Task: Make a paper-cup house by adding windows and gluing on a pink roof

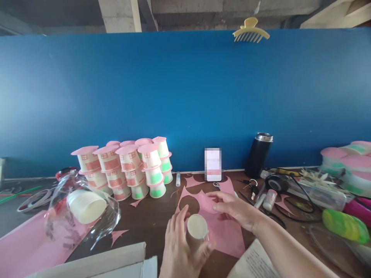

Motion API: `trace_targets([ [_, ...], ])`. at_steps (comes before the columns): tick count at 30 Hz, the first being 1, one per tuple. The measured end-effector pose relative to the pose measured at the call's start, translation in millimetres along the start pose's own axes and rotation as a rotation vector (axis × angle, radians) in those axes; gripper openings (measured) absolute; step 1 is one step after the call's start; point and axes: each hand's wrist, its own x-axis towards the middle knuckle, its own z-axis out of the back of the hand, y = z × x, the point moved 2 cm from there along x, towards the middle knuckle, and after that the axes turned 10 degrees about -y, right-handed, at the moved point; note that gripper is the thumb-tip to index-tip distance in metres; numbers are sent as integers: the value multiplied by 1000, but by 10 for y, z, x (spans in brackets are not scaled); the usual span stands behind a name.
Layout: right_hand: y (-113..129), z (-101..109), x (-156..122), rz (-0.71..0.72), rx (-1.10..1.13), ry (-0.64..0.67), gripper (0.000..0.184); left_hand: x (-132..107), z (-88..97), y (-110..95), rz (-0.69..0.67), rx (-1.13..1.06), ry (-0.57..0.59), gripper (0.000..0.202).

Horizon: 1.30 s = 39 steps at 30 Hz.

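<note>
My left hand [179, 247] is wrapped around a small white paper cup [197, 227], its round end facing up toward me. Close by, the fingers of my right hand [233, 210] pinch the edge of a pink paper circle [207, 203]. Both hands are over a pink paper sheet [228, 239] with round pieces cut out of it. To the left, stacked white cups [153, 175] with pink paper tops between them carry drawn windows and red or green patches.
A clear plastic bag with nested cups [87, 206] lies at left, near a white box edge [95, 264]. A phone [213, 164] leans on the blue partition [185, 96]. A black flask [259, 156], cables and a green-yellow object [344, 226] are at right.
</note>
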Motion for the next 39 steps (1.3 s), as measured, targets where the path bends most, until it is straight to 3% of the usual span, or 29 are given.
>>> trace_targets([
  [5, 51, -27, -102, -27, 219, 45, 47, 100, 157, -58, 43, -112, -79, 51],
  [9, 262, -58, -242, 38, 282, 82, 44, 157, 243, -53, -3, -158, -131, 37],
  [13, 509, -132, -396, 155, 43, 15, 44, 149, 277, -103, -97, -225, -152, 40],
  [18, 644, -312, -573, 348, -176, -104, 47, 98, 262, -188, -104, -332, -146, 45],
  [30, 799, -460, -771, 479, -363, -161, 32, 136, 362, -353, -104, -346, -121, 32],
  [32, 807, -443, -782, 481, -360, -142, 34, 130, 369, -372, -89, -351, -136, 32],
  [36, 760, -318, -725, 383, -240, -101, 55, 154, 395, -361, -43, -392, -172, 30],
  [39, 677, -201, -604, 269, -129, -150, 53, 207, 406, -281, 31, -448, -168, 28],
])
